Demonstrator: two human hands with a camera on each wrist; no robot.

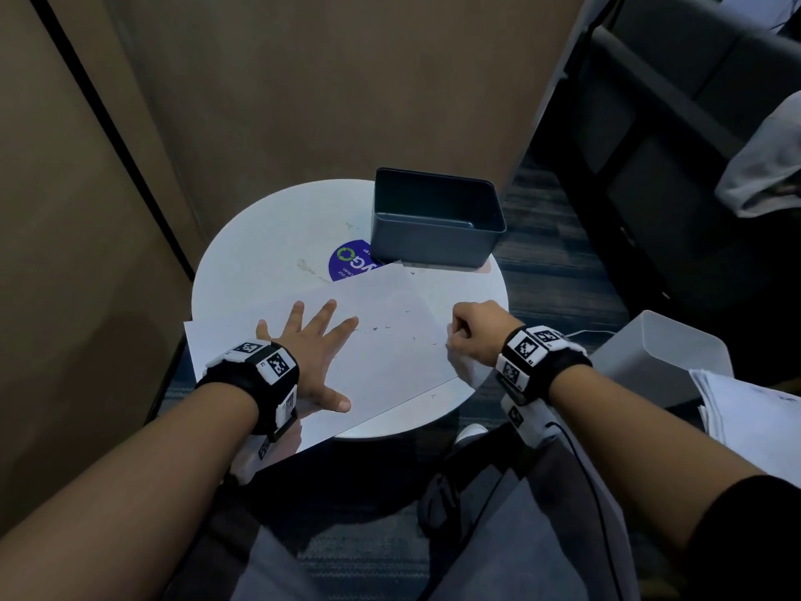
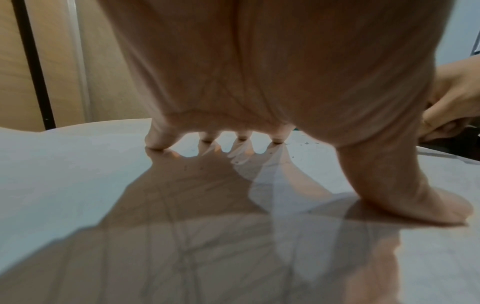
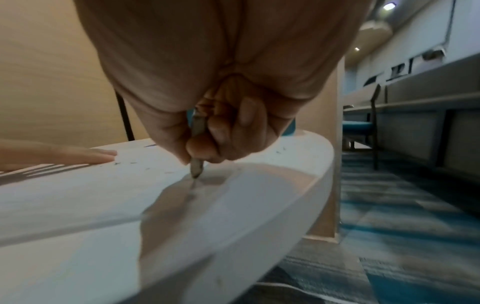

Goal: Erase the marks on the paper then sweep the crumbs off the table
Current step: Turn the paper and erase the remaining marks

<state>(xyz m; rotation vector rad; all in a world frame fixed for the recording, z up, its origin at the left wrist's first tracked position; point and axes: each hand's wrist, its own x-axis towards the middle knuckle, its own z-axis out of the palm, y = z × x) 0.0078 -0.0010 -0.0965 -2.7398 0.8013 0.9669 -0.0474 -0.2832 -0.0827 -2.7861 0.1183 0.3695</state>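
Observation:
A white sheet of paper [image 1: 390, 362] lies askew on the round white table [image 1: 268, 245]. My left hand [image 1: 320, 340] presses flat on its left half with the fingers spread; the fingertips [image 2: 155, 142] and thumb touch the sheet. At the paper's right edge my right hand [image 1: 472, 336] is curled and pinches a thin grey eraser [image 3: 196, 167], whose tip touches the paper. The fist hides the eraser in the head view. Several dark eraser crumbs [image 1: 381, 328] lie scattered on the sheet between the two hands.
A dark open bin [image 1: 437, 223] stands at the table's far right edge, next to a purple round sticker [image 1: 351, 260]. A white container [image 1: 659, 362] and a stack of papers [image 1: 750, 409] sit to my right, off the table. A wood panel wall rises behind.

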